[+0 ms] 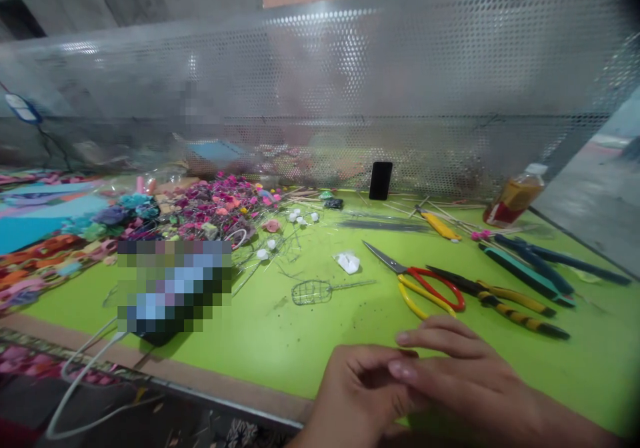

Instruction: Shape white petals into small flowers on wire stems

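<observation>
My left hand (367, 391) is curled closed low in the view, above the table's front edge. Against it lies my right hand (470, 375), its fingers bent over the left thumb side and pressed together with it. Whatever is between the fingers is hidden. Just beyond the hands are scissors (397, 266) with red and yellow handles and pliers (483, 293) with yellow-and-black grips. A small bent-wire piece shaped like a racket (311, 293) lies flat ahead of my left hand. Behind it sits a crumpled white scrap (347, 262).
Left, a pixelated device (175, 295) trails a white cable (75, 388). Colourful craft flowers (220, 201) pile up behind it. Green-handled pliers (525, 275), a yellow cutter (440, 225), a bottle (515, 198), a phone (381, 181) and thin wires (385, 225) lie farther back, before a perforated metal panel (400, 88).
</observation>
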A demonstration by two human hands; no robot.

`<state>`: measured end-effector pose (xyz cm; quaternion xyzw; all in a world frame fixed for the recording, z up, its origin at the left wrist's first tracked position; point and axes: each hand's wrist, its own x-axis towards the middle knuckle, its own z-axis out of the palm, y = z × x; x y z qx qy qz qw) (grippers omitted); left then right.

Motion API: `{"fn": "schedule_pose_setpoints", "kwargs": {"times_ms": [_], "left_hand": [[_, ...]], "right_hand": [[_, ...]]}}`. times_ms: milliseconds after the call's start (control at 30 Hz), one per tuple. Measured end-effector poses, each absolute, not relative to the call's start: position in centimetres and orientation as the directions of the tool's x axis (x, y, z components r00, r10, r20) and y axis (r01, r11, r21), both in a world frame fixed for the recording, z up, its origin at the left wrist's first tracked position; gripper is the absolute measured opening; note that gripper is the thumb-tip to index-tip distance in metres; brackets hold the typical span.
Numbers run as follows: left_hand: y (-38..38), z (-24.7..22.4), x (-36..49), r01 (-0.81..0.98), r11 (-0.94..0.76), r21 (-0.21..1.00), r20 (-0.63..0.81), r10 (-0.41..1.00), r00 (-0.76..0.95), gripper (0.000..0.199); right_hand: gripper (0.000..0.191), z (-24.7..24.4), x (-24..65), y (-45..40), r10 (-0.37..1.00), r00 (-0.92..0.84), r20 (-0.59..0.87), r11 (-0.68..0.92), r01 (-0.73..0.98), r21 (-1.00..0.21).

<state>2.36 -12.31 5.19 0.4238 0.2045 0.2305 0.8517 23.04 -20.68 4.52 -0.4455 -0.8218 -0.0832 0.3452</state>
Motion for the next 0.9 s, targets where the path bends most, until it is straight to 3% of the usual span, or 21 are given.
{"fn": "schedule_pose_setpoints", "kwargs": {"times_ms": [167, 300, 400, 467, 600, 700, 767, 833, 900], "left_hand": [[-12.7, 4.3, 1.9, -0.270, 0.517, 0.812, -0.208, 0.689, 0.694, 0.043], [-12.4, 4.5, 1.8, -0.214, 0.437, 0.874, -0.170, 0.686, 0.707, 0.040], [-12.1, 4.9, 1.9, -0.252, 0.256, 0.933, 0.003, 0.696, 0.718, 0.034], [-12.1, 4.8, 2.1, -0.293, 0.194, 0.936, 0.089, 0.676, 0.732, 0.035], [-12.5, 4.0, 2.3, -0.233, 0.325, 0.917, -0.036, 0.646, 0.762, 0.035], [-12.9, 3.6, 2.0, -0.162, 0.317, 0.935, -0.120, 0.710, 0.694, 0.033], [-13.1, 3.5, 1.8, -0.125, 0.306, 0.944, -0.158, 0.750, 0.643, 0.037], [-13.2, 3.4, 1.5, -0.104, 0.308, 0.946, -0.184, 0.772, 0.608, 0.039], [-13.1, 3.1, 1.3, -0.098, 0.237, 0.967, -0.132, 0.787, 0.602, 0.038]], "right_hand": [[0.038, 6.1, 22.7, -20.3, 0.598, -0.555, 0.578, 0.684, 0.729, -0.007], [0.036, 4.8, 22.6, -19.8, 0.602, -0.451, 0.659, 0.666, 0.739, -0.101], [0.032, 4.2, 22.6, -19.6, 0.589, -0.335, 0.736, 0.641, 0.747, -0.173], [0.028, 4.3, 22.5, -19.5, 0.576, -0.308, 0.757, 0.617, 0.771, -0.156], [0.029, 5.5, 22.1, -19.3, 0.590, -0.415, 0.693, 0.631, 0.772, -0.075], [0.040, 5.9, 23.4, -19.0, 0.623, -0.440, 0.647, 0.664, 0.735, -0.140], [0.041, 5.7, 25.3, -18.6, 0.687, -0.265, 0.677, 0.538, 0.812, -0.228], [0.030, 5.1, 27.4, -18.1, 0.840, -0.031, 0.541, 0.222, 0.931, -0.291], [0.035, 4.4, 29.2, -17.6, 0.941, 0.046, 0.334, 0.030, 0.975, -0.220]]}}
